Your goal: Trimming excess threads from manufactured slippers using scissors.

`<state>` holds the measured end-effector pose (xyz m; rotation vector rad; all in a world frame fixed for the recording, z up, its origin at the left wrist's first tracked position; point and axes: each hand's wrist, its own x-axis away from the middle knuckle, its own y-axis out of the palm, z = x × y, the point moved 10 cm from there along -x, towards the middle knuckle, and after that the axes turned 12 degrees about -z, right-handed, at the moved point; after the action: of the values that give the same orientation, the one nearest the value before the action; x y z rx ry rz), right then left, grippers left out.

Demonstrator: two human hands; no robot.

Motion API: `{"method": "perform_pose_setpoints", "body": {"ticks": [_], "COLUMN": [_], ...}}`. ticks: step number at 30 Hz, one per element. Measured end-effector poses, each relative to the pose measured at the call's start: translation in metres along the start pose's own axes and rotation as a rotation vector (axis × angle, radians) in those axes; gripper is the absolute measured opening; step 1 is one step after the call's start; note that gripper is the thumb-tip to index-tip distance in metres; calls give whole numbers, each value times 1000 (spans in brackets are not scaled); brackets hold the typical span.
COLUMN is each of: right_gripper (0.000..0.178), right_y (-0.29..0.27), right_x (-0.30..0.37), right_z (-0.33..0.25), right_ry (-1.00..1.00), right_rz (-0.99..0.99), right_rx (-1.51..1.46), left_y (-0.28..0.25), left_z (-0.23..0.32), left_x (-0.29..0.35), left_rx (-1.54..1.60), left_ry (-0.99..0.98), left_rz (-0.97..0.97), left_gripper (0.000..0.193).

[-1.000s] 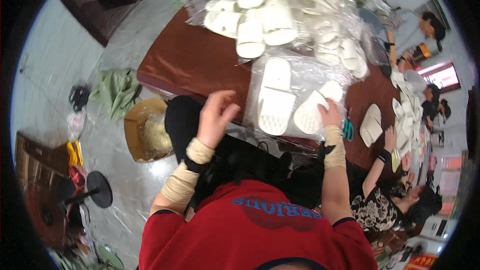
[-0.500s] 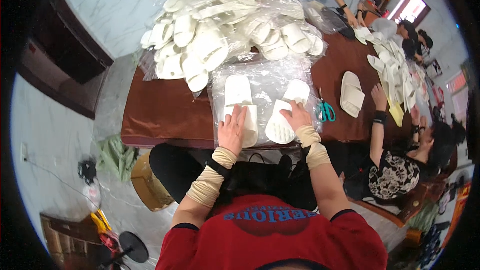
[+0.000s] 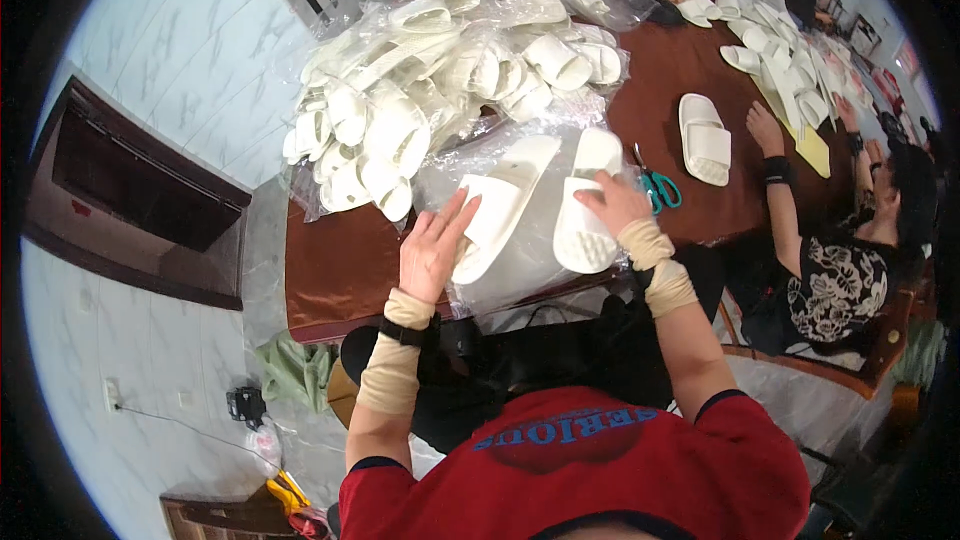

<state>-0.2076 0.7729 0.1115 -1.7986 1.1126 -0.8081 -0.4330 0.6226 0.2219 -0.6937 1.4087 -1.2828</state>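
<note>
Bagged white slippers (image 3: 530, 205) lie between flat, open hands — left hand (image 3: 432, 245), right hand (image 3: 610, 202).

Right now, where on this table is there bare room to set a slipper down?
Bare brown table lies left of the left hand, below the bagged slipper pile. More lies between the scissors and the lone slipper pair. The far right end is crowded.

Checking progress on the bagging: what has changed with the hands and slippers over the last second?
The left hand, lifted off a second ago, has come down flat on the left slipper in the clear bag. The right hand stayed on the right slipper. The heap of bagged slippers is unchanged.
</note>
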Motion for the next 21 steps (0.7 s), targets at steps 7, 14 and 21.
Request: {"method": "perform_pose_setpoints", "body": {"ticks": [7,14,21], "right_gripper": [43,33,32], "right_y": [-55,-37,42], "right_x": [10,-13,-59], "right_z": [-1,-37,-57], "right_ry": [-51,-623,-773], "right_rz": [-6,-315,-595], "right_rx": [238,781,1140], "left_y": [156,163,163], "left_z": [-63,-52,-52], "left_x": [55,66,63], "left_rx": [348,174,184], "left_ry": [-353,-415,-426], "left_rz": [-42,38,12], "left_gripper": [65,74,78]}}
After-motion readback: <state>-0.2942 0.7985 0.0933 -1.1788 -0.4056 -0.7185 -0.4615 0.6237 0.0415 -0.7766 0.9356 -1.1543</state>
